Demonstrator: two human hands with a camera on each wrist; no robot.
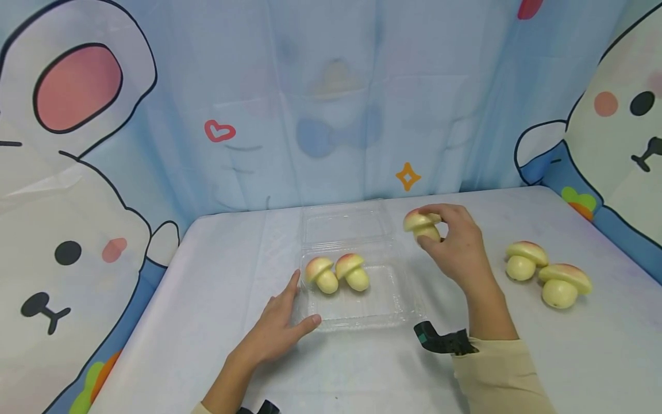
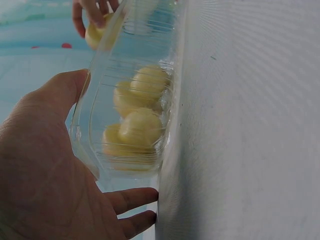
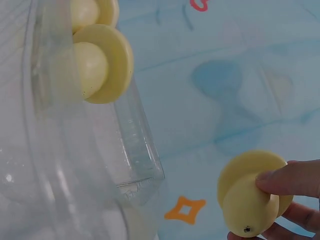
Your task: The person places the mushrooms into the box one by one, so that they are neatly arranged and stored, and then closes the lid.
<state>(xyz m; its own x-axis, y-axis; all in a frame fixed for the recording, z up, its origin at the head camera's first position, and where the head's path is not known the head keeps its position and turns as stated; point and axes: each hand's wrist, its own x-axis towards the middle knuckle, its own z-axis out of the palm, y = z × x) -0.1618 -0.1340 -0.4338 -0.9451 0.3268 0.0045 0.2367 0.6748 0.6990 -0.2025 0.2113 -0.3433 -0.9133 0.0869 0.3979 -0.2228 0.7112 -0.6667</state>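
Note:
My right hand (image 1: 455,244) holds a yellow-green toy mushroom (image 1: 423,224) with a reddish cap top, raised to the right of a clear plastic clamshell box (image 1: 383,290). In the right wrist view, the thumb and fingers pinch this held mushroom, its stem end facing the camera. Two similar mushrooms, a left one (image 1: 322,275) and a right one (image 1: 353,272), lie side by side in the left half of the box. My left hand (image 1: 281,325) rests at the box's front left corner, fingers extended along the side and thumb at the front rim (image 2: 82,135).
Two more mushrooms, one farther back (image 1: 523,260) and one nearer (image 1: 564,284), lie on the white-covered table (image 1: 207,287) at the right. The box's lid (image 1: 346,224) lies folded open toward the back. A blue cartoon curtain (image 1: 331,115) hangs behind the table.

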